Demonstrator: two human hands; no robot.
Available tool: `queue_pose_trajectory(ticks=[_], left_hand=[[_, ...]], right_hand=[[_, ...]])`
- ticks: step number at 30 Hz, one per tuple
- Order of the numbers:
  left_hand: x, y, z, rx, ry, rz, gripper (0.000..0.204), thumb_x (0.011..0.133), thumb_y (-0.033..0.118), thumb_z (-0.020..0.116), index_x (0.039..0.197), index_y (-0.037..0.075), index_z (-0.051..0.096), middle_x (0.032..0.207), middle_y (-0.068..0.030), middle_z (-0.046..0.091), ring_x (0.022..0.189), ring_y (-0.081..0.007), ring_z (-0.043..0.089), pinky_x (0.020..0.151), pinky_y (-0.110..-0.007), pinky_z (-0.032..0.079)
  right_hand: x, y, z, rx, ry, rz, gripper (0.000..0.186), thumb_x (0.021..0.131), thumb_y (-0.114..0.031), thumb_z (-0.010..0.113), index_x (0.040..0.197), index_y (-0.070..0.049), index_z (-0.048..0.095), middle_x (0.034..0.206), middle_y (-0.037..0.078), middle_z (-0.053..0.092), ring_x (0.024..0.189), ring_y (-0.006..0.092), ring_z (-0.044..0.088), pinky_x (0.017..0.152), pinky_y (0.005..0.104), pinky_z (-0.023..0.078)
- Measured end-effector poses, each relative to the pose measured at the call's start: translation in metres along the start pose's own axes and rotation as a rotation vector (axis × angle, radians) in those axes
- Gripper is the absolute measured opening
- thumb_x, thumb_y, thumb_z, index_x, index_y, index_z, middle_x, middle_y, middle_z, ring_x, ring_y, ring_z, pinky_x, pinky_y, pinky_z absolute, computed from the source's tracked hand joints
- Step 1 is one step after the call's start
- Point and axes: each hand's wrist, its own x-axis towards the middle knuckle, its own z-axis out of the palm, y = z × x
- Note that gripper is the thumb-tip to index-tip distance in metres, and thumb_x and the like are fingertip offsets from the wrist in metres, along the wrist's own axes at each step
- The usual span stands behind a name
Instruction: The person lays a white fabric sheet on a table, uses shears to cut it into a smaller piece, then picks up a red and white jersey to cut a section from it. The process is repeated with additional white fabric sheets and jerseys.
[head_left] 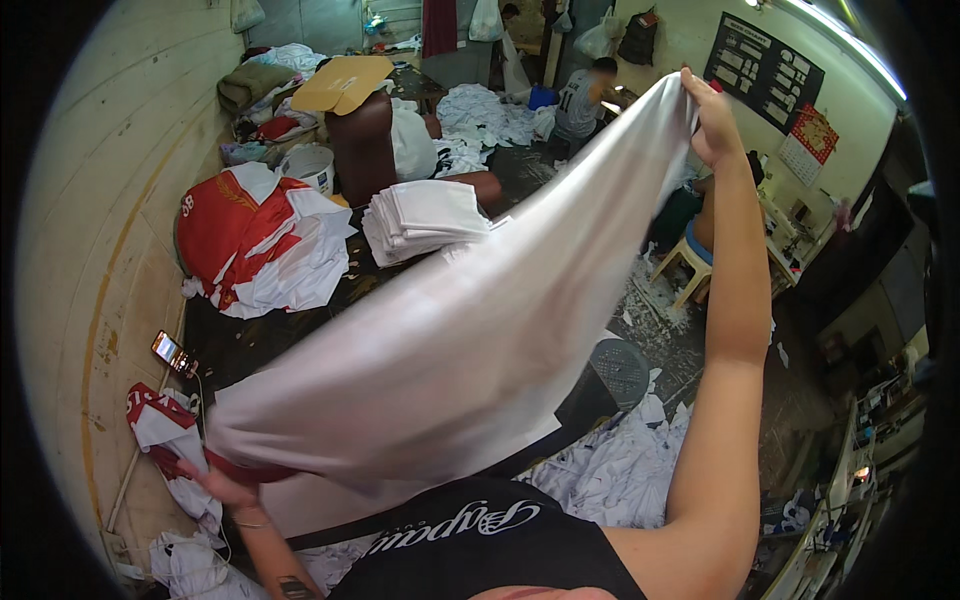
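right hand (712,125) pinches the raised corner of a large white fabric sheet (460,350); left hand (225,487) grips its lower, red-trimmed edge.

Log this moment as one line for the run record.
left hand: grips low corner of white fabric sheet | right hand: holds opposite corner high | sheet: stretched between hands | nearby: stack of folded white pieces

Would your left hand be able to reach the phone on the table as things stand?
Probably not freely: the left hand grips the white fabric, though nothing lies between it and the phone.
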Motion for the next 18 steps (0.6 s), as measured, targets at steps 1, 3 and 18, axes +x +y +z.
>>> queue_pose_trajectory(ticks=[1,3,18], left_hand=[[0.001,0.021,-0.016,0.132,0.102,0.206,0.086,0.102,0.063,0.058,0.159,0.0,0.041,0.159,-0.0199,0.05,0.15,-0.0372,0.043,0.127,-0.055,0.028],[0.014,0.072,-0.041,0.658,0.601,0.165,0.048,0.109,0.024,0.063,0.15,0.002,0.051,0.147,-0.0145,0.06,0.134,-0.0272,0.059,0.113,-0.045,0.048],[0.169,0.367,-0.069,0.986,0.642,0.334,0.052,0.109,0.039,0.06,0.144,0.0,0.06,0.138,-0.0076,0.064,0.13,-0.0187,0.057,0.115,-0.036,0.042]], right_hand=[[-0.003,0.001,-0.003,-0.145,-0.001,-0.053,0.035,0.105,-0.037,0.07,0.12,-0.005,0.071,0.105,0.003,0.073,0.092,0.0154,0.069,0.086,0.0351,0.057],[-0.012,0.005,-0.012,-0.126,-0.174,0.001,0.033,0.105,-0.036,0.07,0.118,-0.006,0.071,0.102,0.0,0.072,0.088,0.0128,0.068,0.082,0.0326,0.057],[-0.071,-0.02,0.007,-0.13,-0.415,-0.241,0.025,0.102,-0.014,0.073,0.125,-0.003,0.074,0.097,-0.002,0.07,0.088,0.0064,0.066,0.08,0.0241,0.056]])
